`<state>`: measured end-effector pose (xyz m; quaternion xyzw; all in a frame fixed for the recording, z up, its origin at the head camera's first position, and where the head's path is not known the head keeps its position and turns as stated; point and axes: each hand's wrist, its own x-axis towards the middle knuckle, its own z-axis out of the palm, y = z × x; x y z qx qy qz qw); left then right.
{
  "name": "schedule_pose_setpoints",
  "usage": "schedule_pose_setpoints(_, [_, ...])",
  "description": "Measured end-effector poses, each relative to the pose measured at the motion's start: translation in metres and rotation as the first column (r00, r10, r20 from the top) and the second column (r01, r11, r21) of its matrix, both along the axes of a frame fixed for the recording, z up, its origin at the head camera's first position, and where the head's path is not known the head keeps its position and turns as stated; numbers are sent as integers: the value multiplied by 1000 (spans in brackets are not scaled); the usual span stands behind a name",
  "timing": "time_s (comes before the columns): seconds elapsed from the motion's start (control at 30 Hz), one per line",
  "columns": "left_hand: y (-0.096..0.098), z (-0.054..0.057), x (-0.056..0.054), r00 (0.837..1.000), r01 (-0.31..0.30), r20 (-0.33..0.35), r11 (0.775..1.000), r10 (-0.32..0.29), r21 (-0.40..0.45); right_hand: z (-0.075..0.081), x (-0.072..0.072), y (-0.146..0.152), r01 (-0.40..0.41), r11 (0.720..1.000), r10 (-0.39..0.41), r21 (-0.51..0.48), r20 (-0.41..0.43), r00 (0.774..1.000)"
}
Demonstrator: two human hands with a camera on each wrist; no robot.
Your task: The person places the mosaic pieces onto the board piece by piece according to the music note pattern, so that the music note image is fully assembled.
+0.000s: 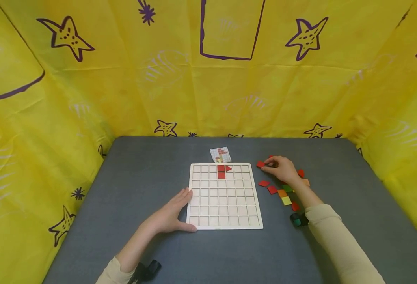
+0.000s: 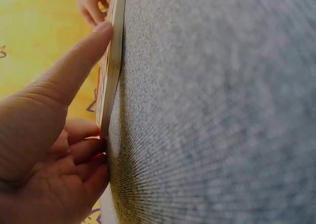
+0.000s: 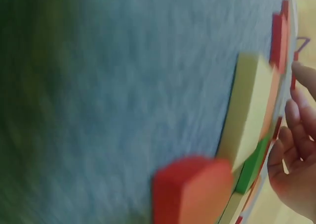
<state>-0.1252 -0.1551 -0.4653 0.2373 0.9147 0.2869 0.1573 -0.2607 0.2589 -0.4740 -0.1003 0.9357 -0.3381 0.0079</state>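
A white grid board (image 1: 222, 201) lies on the dark table. Two red square tiles and a red triangle (image 1: 228, 169) sit in its upper cells. My left hand (image 1: 171, 213) rests at the board's near left corner, fingers along the left edge and thumb at the front edge. To the right of the board, my right hand (image 1: 283, 169) pinches a red tile (image 1: 261, 164) between thumb and fingertips. In the right wrist view this red tile (image 3: 295, 70) shows edge-on at the fingertips.
Behind the board lies a small pattern card (image 1: 220, 154). Several loose tiles lie right of the board and under the right forearm, among them a yellow tile (image 1: 286, 200), an orange tile (image 1: 282, 193) and a green tile (image 1: 287, 188). Yellow curtains (image 1: 123, 86) surround the table.
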Motion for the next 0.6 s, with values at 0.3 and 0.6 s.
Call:
schedule_pose_setpoints(0.3, [-2,3,2,1000,-8,19,999,7,39,1,12,-31,-2,986,13,-167,60,998])
schedule_pose_setpoints(0.6, [0,2,2,1000,-9,23,999,8,39,2,19,-66,-61,983,72,-173,61,996])
